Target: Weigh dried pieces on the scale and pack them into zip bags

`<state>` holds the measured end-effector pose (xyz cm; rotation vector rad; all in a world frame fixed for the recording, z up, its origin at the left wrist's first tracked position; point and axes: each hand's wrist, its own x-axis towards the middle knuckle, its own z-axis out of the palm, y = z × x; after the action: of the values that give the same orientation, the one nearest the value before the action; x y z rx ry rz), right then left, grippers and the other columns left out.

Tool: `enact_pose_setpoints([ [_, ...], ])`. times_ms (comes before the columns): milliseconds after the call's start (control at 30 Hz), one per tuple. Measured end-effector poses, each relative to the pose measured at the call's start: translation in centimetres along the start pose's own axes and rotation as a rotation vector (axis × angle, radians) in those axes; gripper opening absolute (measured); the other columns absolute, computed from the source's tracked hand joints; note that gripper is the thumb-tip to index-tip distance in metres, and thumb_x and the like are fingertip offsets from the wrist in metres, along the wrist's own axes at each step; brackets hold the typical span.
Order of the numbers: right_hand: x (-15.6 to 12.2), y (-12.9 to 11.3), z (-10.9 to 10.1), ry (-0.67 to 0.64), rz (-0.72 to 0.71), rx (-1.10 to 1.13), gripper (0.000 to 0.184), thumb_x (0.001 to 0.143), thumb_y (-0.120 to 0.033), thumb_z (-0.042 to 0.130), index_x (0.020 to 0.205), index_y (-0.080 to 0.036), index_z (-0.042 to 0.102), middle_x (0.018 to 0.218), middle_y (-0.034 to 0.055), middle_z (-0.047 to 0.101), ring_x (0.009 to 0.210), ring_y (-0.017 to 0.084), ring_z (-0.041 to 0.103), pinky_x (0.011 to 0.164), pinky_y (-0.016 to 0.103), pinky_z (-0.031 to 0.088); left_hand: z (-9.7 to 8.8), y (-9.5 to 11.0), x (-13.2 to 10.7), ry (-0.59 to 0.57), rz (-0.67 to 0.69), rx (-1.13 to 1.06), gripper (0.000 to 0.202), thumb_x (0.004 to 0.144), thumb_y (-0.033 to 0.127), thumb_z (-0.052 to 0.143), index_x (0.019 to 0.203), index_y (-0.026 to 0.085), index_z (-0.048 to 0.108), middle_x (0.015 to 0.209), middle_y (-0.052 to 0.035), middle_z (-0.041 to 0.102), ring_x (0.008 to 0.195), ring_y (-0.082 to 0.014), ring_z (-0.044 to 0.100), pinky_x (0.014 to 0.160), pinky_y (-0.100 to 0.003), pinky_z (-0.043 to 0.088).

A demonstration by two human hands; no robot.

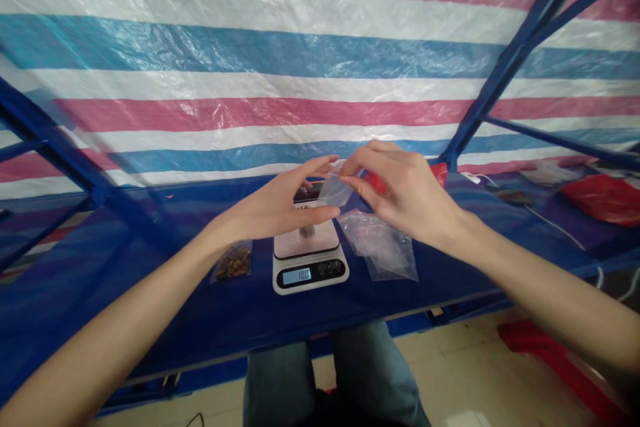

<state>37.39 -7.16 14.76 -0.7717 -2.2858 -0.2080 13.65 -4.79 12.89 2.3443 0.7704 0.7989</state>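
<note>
Clear bag (336, 192) is pinched in the right grip (400, 183), left grip (280, 208) spread; another bag (239, 257) holds brown pieces (231, 269).

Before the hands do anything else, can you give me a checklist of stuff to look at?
1. Scale display lit: ok.
2. Right hand gripping the small clear bag: ok.
3. Left hand touching that bag: cannot tell.
4. Small bag's mouth open: cannot tell.
5. Bag of brown pieces off the scale: ok, left of it.
6. Spare clear bags nearby: ok, right of the scale.
</note>
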Motion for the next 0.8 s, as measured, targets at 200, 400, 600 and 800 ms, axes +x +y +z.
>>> enact_pose_setpoints([
  [200,1.2,-0.5,3.4,-0.041,-0.146,0.12,0.015,0.107,-0.017,0.05,0.107,-0.017,0.065,0.1,0.0082,0.073,0.088,0.019,0.067,0.074,0.031,0.048,-0.1,-1.4,1.6,0.056,0.071,0.049,0.019,0.088,0.013,0.058,0.104,0.019,0.067,0.103,-0.0026,0.074,0.096,-0.0194,0.068,0.084,-0.032,0.052],
  [400,2.0,-0.6,4.4,-0.257,-0.221,0.053,0.035,0.107,-0.043,0.058,0.123,-0.013,0.065,0.124,0.0168,0.073,0.113,0.031,0.067,0.092,0.043,0.05,-1.7,-2.0,0.1,0.073,0.129,0.529,0.033,0.086,0.007,0.055,0.117,0.018,0.061,0.107,-0.0069,0.068,0.105,-0.0244,0.063,0.089,-0.038,0.049],
  [600,2.3,-0.7,6.2,-0.304,-0.318,0.105,0.048,0.106,-0.053,0.055,0.132,-0.015,0.067,0.132,0.0161,0.073,0.13,0.032,0.061,0.098,0.047,0.047,-1.6,-2.3,-1.3,0.071,0.095,0.712,0.035,0.077,0.004,0.054,0.109,0.018,0.058,0.098,-0.0066,0.066,0.095,-0.0251,0.061,0.079,-0.037,0.047],
  [800,0.3,0.1,6.8,-0.004,-0.173,0.291,0.028,0.108,-0.018,0.051,0.129,-0.02,0.07,0.123,0.0096,0.076,0.117,0.025,0.068,0.098,0.043,0.051,-1.5,-3.9,-3.8,0.127,0.01,0.799,0.019,0.093,0.016,0.055,0.111,0.018,0.062,0.1,-0.0066,0.069,0.092,-0.0246,0.065,0.081,-0.037,0.049],
])
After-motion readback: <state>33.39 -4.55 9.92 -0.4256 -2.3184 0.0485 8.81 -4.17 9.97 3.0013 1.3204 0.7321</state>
